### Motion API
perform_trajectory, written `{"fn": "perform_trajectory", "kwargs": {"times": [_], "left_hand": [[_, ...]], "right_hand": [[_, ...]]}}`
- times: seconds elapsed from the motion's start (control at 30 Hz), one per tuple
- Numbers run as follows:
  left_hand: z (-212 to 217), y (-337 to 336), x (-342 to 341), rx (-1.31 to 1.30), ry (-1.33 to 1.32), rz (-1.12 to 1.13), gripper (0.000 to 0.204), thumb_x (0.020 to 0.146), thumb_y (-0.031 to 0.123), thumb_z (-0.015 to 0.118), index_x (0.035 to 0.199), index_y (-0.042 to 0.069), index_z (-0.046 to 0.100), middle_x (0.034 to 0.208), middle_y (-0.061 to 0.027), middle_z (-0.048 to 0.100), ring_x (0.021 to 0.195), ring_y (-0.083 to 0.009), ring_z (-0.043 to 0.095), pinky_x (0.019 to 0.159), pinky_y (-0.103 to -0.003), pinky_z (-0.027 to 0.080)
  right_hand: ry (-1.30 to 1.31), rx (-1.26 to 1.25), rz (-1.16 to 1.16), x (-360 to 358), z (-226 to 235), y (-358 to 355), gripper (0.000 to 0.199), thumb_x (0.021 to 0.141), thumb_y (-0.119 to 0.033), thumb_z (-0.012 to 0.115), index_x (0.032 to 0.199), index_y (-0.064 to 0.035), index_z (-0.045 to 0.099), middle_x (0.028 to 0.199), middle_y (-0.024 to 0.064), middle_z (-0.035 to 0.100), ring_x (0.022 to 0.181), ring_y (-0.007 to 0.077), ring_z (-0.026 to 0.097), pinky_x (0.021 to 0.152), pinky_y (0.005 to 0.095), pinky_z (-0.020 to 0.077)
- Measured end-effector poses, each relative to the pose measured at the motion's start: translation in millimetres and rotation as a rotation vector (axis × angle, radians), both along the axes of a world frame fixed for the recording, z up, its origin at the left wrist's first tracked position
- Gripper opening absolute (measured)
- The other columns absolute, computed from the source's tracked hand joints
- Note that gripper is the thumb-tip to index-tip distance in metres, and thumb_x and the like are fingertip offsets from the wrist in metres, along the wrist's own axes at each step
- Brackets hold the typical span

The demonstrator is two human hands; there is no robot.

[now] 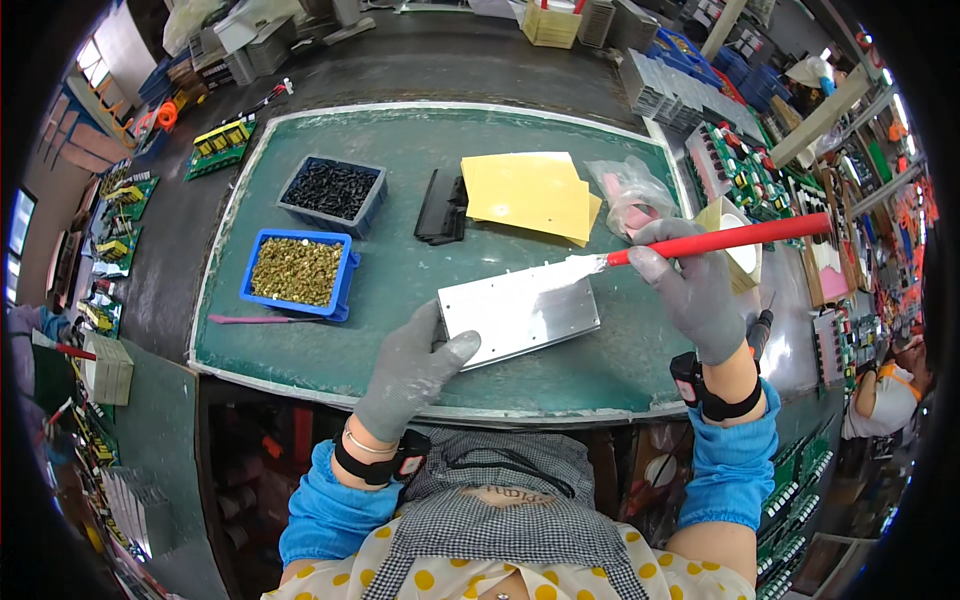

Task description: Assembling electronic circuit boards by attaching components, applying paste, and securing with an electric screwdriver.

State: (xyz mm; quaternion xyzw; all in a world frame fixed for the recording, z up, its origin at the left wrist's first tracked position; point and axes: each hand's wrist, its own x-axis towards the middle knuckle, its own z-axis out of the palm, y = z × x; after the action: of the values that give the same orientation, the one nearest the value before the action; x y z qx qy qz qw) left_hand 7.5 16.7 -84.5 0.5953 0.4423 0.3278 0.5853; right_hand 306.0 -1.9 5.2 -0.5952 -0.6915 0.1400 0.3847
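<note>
Head view has the silver metal plate [520,318] front and center on the green surface [400,275], bright face up, with the gloved left hand [412,368] pinching its near left corner, thumb on top, probably so it doesn't skid around. The right hand [695,298] is wrapped around the red-handled brush [745,236] pretty close to its whitened tip at the plate's far right corner, likely for control, while the blue bin [347,285] and yellow sheets [520,195] seem parked to leave elbow room.
</note>
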Motion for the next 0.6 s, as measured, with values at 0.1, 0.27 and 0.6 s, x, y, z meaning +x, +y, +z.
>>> {"fn": "perform_trajectory", "kwargs": {"times": [0.1, 0.27, 0.6], "left_hand": [[0.3, 0.1, -0.3, -0.005, 0.008, 0.013, 0.065, 0.089, 0.035, 0.068, 0.135, -0.007, 0.049, 0.115, -0.0192, 0.067, 0.105, -0.0236, 0.065, 0.094, -0.034, 0.048], [-1.8, 0.2, -1.1, 0.003, 0.024, -0.007, 0.064, 0.088, 0.034, 0.069, 0.134, -0.006, 0.05, 0.116, -0.019, 0.067, 0.106, -0.0228, 0.064, 0.094, -0.033, 0.048], [-2.0, 0.3, -3.6, 0.02, 0.064, -0.005, 0.07, 0.087, 0.042, 0.071, 0.134, -0.005, 0.049, 0.114, -0.0182, 0.068, 0.103, -0.0224, 0.066, 0.09, -0.033, 0.05]], "right_hand": [[0.061, -0.051, -0.062, 2.7, 1.5, 0.2, 0.015, 0.085, -0.016, 0.066, 0.086, -0.0014, 0.065, 0.073, 0.0096, 0.06, 0.071, 0.0242, 0.058, 0.068, 0.035, 0.0473], [0.136, -0.026, -0.117, -10.5, 11.7, -8.3, 0.014, 0.084, -0.016, 0.067, 0.088, -0.0022, 0.065, 0.077, 0.0102, 0.06, 0.077, 0.0231, 0.059, 0.072, 0.0351, 0.0462], [0.098, 0.046, 0.182, -72.7, 8.6, 2.3, 0.016, 0.081, -0.018, 0.072, 0.086, -0.0041, 0.066, 0.077, 0.0084, 0.061, 0.077, 0.0255, 0.058, 0.074, 0.0368, 0.0445]]}}
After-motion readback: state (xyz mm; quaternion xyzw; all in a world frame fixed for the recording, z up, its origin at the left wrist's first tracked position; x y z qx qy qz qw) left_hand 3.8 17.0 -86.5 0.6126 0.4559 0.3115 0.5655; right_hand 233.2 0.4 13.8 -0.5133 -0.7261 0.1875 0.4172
